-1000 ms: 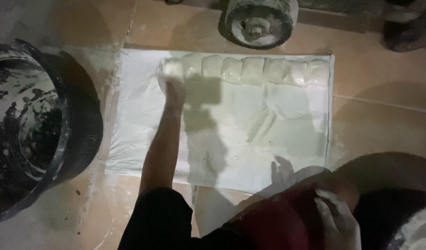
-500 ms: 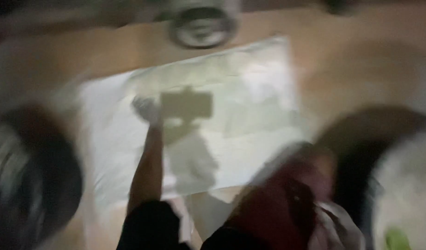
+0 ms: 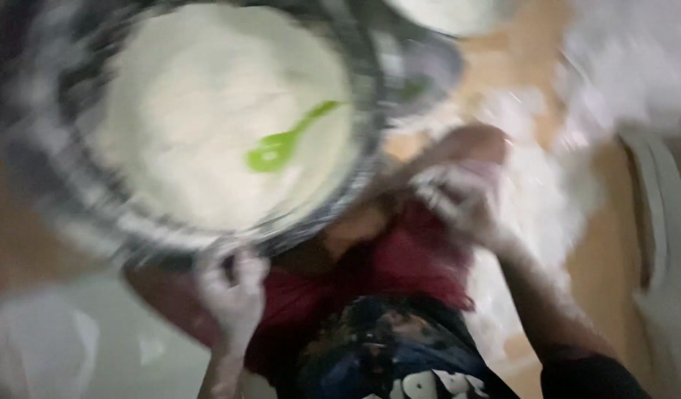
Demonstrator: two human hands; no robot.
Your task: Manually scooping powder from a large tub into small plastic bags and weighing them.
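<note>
The view is blurred by motion. A large dark bowl point(image 3: 56, 199) full of white flour or dough fills the upper left, with a green spoon point(image 3: 285, 142) lying in it. My left hand point(image 3: 233, 295), coated in white, sits just under the bowl's near rim with its fingers apart and nothing seen in it. My right hand point(image 3: 462, 196), also white with flour, is over my red-clothed knee point(image 3: 400, 258) to the right of the bowl. The blur hides whether it holds anything.
A second bowl with white contents point(image 3: 444, 11) shows at the top edge. Spilled white flour point(image 3: 533, 185) lies on the tan floor to the right. A pale sheet point(image 3: 74, 340) is at lower left, and a pale rounded object point(image 3: 666, 244) is at the right edge.
The view has swung from the white sheet with its row of dough pieces to the big bowl. My left arm has pulled back from the sheet to the bowl's rim.
</note>
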